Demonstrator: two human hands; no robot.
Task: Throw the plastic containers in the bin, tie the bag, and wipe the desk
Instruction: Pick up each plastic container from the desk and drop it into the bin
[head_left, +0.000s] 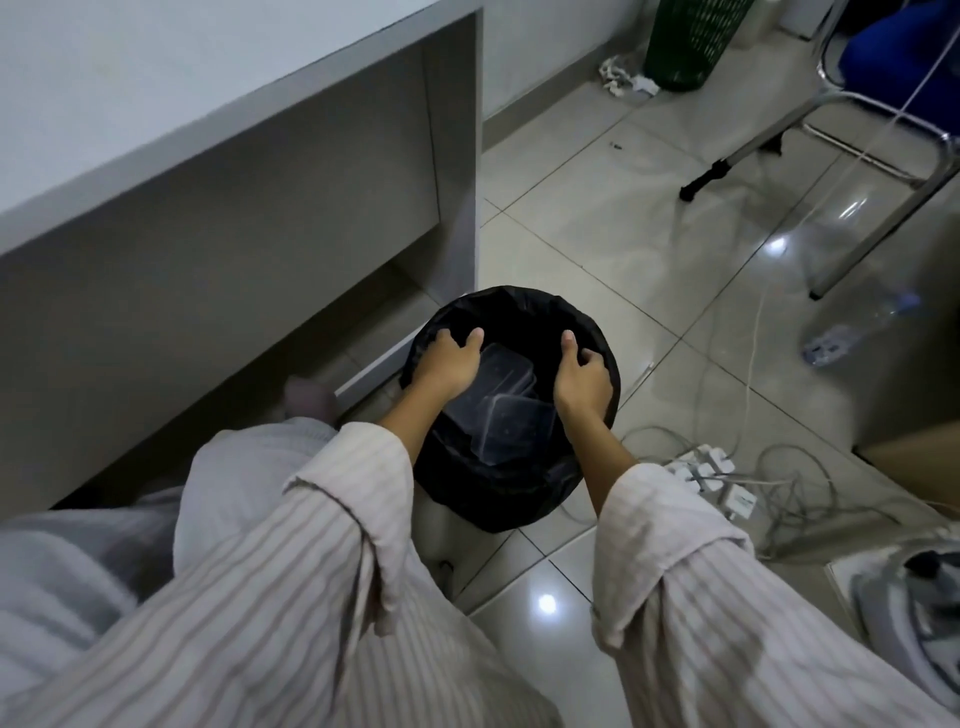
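The desk (156, 104) stands at upper left, its side panel just beside the bin (511, 499) on the tiled floor. The bin is lined with a black bag (524, 312). Inside lie clear plastic containers (501, 410), stacked, between and below both hands. The left hand (449, 361) curls its fingers over the bag's left rim; the right hand (582, 376) grips the right rim, thumb inside. Near the bin on the right: a power strip (701, 470) with tangled cables, a chair frame (857, 156), a plastic bottle (852, 332).
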